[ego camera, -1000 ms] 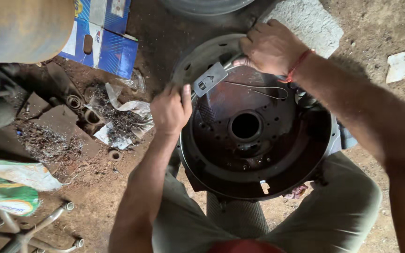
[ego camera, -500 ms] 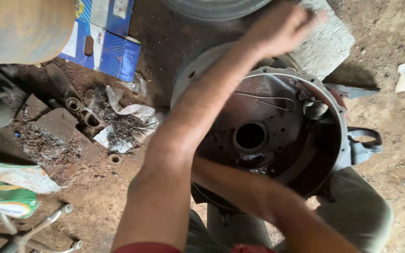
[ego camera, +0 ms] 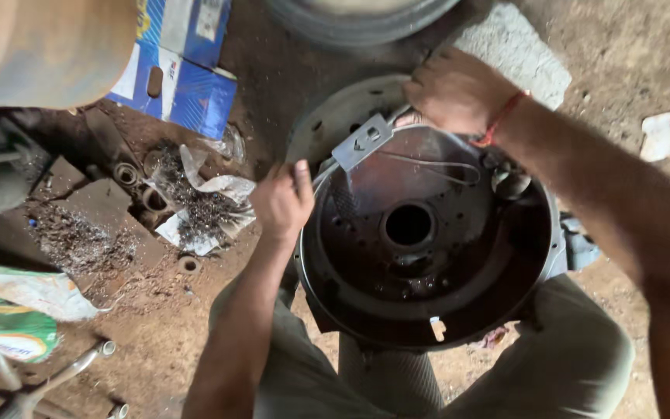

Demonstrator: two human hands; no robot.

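Observation:
A dark round metal housing [ego camera: 428, 310] with a centre hole rests on my lap, over a grey plate [ego camera: 335, 116] behind it. My left hand [ego camera: 284, 202] grips the housing's left rim. My right hand [ego camera: 455, 89] is closed at the top rim on a curved metal band, which ends in a flat grey bracket [ego camera: 362, 142] with small holes. A thin wire loop [ego camera: 436, 167] lies inside the housing. A red thread circles my right wrist.
Blue and white cartons [ego camera: 172, 70] lie upper left on the dirt floor, near crumpled paper [ego camera: 211, 202], metal shavings and small rings [ego camera: 126, 174]. A tyre [ego camera: 358, 19] and a grey stone block [ego camera: 521, 54] lie at the top. A green sack [ego camera: 9, 318] is lower left.
Half a second ago my arms were crossed, one reaching over the housing to the top. Now my left hand is back on the left rim and my right holds the band at the top.

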